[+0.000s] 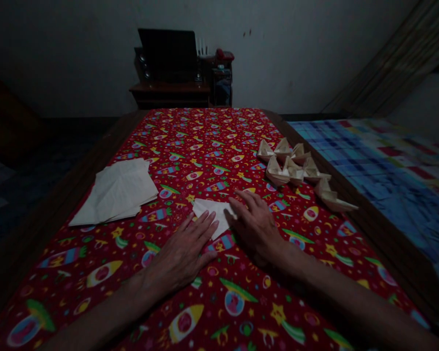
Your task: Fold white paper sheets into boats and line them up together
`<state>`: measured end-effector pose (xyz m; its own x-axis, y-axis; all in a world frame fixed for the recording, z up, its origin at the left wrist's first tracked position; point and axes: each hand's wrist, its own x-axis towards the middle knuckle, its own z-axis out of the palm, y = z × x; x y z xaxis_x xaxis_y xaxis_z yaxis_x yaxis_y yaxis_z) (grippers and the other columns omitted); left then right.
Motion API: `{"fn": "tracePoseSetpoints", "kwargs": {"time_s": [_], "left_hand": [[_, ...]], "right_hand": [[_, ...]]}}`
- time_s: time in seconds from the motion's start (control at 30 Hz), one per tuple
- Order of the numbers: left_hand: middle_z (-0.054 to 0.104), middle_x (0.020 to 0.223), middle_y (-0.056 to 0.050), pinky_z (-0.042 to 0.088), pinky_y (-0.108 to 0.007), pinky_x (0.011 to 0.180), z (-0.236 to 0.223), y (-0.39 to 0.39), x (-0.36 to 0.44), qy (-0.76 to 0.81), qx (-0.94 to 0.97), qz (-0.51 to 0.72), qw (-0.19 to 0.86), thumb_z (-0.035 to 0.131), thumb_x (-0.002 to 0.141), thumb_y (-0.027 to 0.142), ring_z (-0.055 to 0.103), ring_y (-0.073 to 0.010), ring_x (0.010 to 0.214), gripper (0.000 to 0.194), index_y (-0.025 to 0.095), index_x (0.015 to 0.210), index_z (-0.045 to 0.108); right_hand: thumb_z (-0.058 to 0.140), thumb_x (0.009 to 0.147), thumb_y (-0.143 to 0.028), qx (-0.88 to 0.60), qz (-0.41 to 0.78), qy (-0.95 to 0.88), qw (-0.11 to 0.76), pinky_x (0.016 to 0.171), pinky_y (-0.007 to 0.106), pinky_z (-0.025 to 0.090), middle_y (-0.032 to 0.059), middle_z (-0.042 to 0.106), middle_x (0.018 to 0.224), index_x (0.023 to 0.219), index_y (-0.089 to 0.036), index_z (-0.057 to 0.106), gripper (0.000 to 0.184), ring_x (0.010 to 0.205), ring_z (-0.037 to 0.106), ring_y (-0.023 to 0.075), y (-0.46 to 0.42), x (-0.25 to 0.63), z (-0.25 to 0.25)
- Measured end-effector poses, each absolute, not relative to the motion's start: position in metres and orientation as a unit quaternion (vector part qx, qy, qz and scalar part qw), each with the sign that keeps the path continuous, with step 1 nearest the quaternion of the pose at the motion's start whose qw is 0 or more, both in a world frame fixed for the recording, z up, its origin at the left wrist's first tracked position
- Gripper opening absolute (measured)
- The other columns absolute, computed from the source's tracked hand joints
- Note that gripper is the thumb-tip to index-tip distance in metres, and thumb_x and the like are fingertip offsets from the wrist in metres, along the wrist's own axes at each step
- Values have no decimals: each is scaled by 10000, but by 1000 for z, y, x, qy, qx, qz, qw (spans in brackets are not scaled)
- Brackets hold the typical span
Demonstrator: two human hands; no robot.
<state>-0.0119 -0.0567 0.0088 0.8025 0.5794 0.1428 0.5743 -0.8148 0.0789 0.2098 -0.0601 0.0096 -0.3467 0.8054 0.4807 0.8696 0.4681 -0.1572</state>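
- Folded white paper (219, 208) lies before you on the bench's red cloth (190, 141).
- Your left hand (188, 248), at its seven o'clock: grip released, fingers laid on the paper.
- Your right hand (258, 226), at four o'clock: grip released, fingers over the near edge; contact unclear.
- Sheets (120, 190) stacked toward ten o'clock.
- Folded paper pieces (294, 170) grouped at two o'clock.

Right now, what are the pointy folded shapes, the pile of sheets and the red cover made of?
Pointy folded shapes: likely paper, dull beige, with sharp creases. Pile of sheets: seemingly paper too, pale and matte, with thin edges. Red cover: cloth or plastic, maybe; printed and flat, but too dim to tell.
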Motion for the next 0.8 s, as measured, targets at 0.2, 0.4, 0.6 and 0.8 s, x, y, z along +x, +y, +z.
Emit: {"fn": "tracePoseSetpoints", "kwargs": {"time_s": [0.2,0.4,0.6,0.8], "left_hand": [[362,1446,-130,261,-491,1103,7,-58,-11,302,947,108,4,378,931,409,283,-256,1357,508,133,1357,389],[405,1421,-128,255,-508,1088,10,-56,-12,298,947,115,13,399,930,392,335,-264,1328,476,139,1333,419],[640,1021,-49,454,-321,873,13,-17,-2,295,915,227,156,457,915,255,573,-173,982,192,184,905,635],[534,1096,-60,454,-347,870,8,18,1,305,907,232,175,643,783,294,510,-211,1018,360,210,1113,529]], "right_hand": [[412,932,-300,-398,-2,-902,168,1059,436,354,141,455,1373,1395,-126,338,500,1288,393,209,-96,216,0],[439,922,-276,-447,-35,-875,181,1049,452,339,130,556,1273,1267,-136,503,377,1210,478,219,-94,231,4],[466,918,-310,-509,-67,-842,166,774,352,389,66,648,757,756,-162,630,273,756,562,178,-62,216,19],[584,834,-405,-584,-34,-793,170,694,299,362,102,533,931,889,-155,568,256,842,462,199,-50,209,27]]}}
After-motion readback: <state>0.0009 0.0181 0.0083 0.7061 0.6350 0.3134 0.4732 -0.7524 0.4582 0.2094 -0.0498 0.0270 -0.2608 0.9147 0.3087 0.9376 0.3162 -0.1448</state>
